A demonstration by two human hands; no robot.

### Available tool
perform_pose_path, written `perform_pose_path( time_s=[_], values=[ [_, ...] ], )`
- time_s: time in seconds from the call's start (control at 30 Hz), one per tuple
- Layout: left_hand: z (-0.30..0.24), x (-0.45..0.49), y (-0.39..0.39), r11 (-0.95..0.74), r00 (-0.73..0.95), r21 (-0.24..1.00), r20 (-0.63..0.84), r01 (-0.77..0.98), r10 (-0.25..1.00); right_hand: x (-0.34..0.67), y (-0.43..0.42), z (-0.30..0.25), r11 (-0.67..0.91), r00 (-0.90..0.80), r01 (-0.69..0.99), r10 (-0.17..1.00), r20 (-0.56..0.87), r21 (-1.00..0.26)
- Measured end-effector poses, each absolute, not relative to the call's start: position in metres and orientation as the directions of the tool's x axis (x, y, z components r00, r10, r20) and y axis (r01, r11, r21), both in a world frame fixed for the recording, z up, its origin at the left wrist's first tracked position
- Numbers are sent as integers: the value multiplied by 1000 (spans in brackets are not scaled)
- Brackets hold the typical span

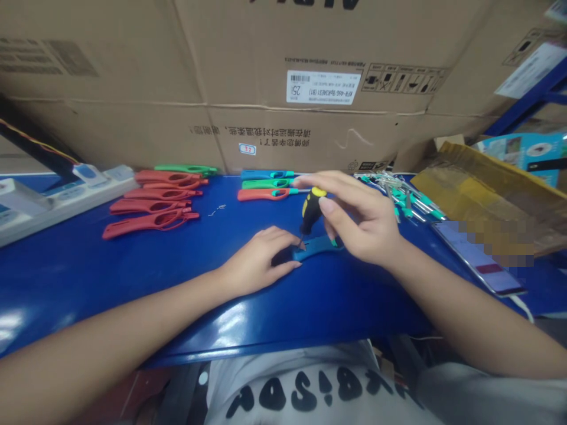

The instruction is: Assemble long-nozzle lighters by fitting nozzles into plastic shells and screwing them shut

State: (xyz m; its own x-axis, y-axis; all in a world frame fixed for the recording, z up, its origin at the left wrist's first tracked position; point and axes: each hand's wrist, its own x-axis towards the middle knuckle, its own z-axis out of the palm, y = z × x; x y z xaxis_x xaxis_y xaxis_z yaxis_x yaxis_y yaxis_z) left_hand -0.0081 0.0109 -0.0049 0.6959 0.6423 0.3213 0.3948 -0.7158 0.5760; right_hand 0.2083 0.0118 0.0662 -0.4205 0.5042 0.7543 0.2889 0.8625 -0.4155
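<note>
1. The left hand (261, 260) lies low on the glossy blue table top (88, 277). Its fingers are closed together and press down on the near end of a long, flat blue plastic shell (318, 248).
2. The right hand (361, 227) is above the blue plastic shell. It pinches between thumb and fingertips a short screwdriver (311, 211) with a rounded black and yellow handle. The screwdriver stands almost upright, and its thin metal tip meets the shell just beside the left fingertips.
3. Behind the shell lie three slim lighters (268, 184) side by side: blue, green and red, all of smooth plastic.
4. Far to the left of the shell is a row of flat red plastic shells (153, 206) with oval holes. One green shell (186, 169) lies behind them.
5. Right of the shell, behind the right hand, is a loose pile of small green and metal parts (405, 198). Further right a flat phone (481, 260) lies near the table edge.
6. A broad stretch of shining table top separates the shell from the red row, and the rounded front edge of the table runs close below both forearms.
7. A wall of brown cardboard boxes (177, 77) closes the far side of the table behind the shell.
</note>
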Motion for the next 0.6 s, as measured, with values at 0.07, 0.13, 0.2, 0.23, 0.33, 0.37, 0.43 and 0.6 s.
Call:
perform_pose_path(
  time_s=[0.07, 0.13, 0.2, 0.23, 0.33, 0.37, 0.43, 0.6],
  values=[
    [-5, -8, 11, -715, 696, 575, 319, 397, 643, 208, 12, 66, 845, -433, 250, 534, 726, -473],
    [-6, -8, 11, -720, 697, 573, 327, 391, 638, 209, 13, 66, 882, -427, 256, 471, 772, -396],
    [-7, -8, 11, -726, 693, 570, 342, 384, 635, 209, 14, 66, 923, -430, 287, 364, 826, -257],
    [-7, -8, 11, -728, 691, 569, 346, 383, 634, 209, 14, 67, 934, -444, 293, 322, 836, -204],
    [-8, -8, 12, -724, 690, 572, 342, 386, 638, 208, 14, 68, 945, -500, 237, 317, 806, -225],
    [-8, -8, 12, -721, 693, 575, 336, 386, 638, 208, 14, 69, 939, -510, 205, 343, 789, -276],
    [-7, -8, 12, -721, 698, 577, 330, 383, 635, 208, 14, 69, 921, -514, 162, 385, 766, -355],
    [-7, -8, 12, -728, 693, 568, 345, 383, 633, 211, 17, 66, 940, -456, 272, 314, 833, -206]
  ],
)
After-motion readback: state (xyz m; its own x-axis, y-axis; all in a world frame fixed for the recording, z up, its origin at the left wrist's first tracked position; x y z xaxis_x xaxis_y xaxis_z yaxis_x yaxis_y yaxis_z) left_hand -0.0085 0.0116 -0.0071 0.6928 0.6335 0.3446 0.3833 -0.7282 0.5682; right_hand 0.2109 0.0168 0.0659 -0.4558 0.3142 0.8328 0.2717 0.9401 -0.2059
